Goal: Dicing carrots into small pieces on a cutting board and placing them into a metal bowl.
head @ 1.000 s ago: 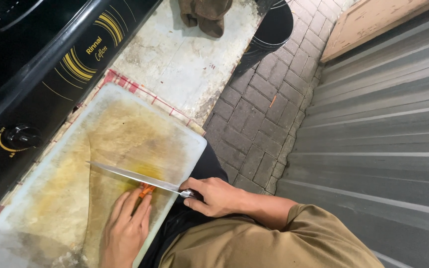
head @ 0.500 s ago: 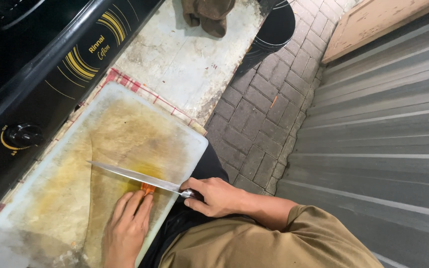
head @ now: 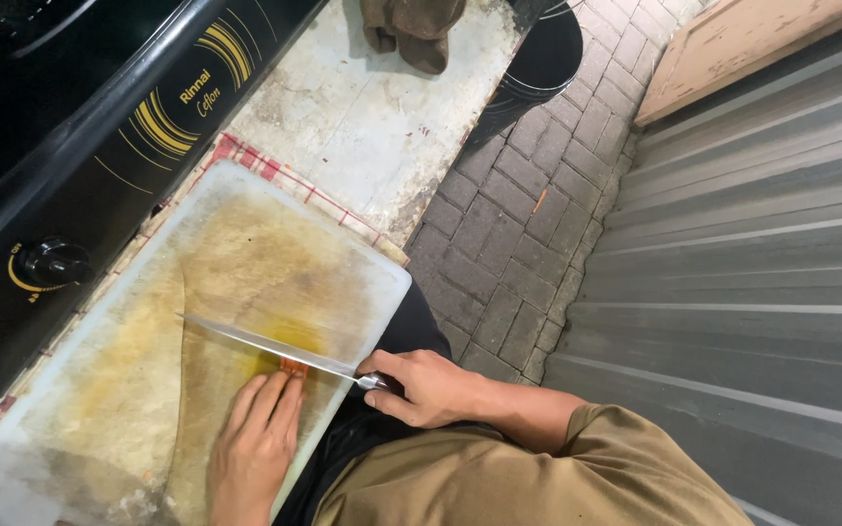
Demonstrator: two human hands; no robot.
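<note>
My right hand [head: 423,387] grips the handle of a long kitchen knife [head: 265,345], whose blade lies across a stained white cutting board [head: 246,253]. Under the blade sits a small orange piece of food [head: 292,367], mostly hidden. My left hand [head: 255,446] rests flat on the board with its fingertips pressed on that piece, right behind the blade.
A black gas stove [head: 80,166] with a control knob [head: 51,263] runs along the left of the board. A red checked cloth [head: 265,175] lies under the board on a worn counter. A brown rag [head: 411,29] and a black bucket [head: 538,68] lie beyond. Brick paving and a corrugated metal wall fill the right.
The hands and knife stay almost still on the board; the orange piece under the blade shows a little less than before.
</note>
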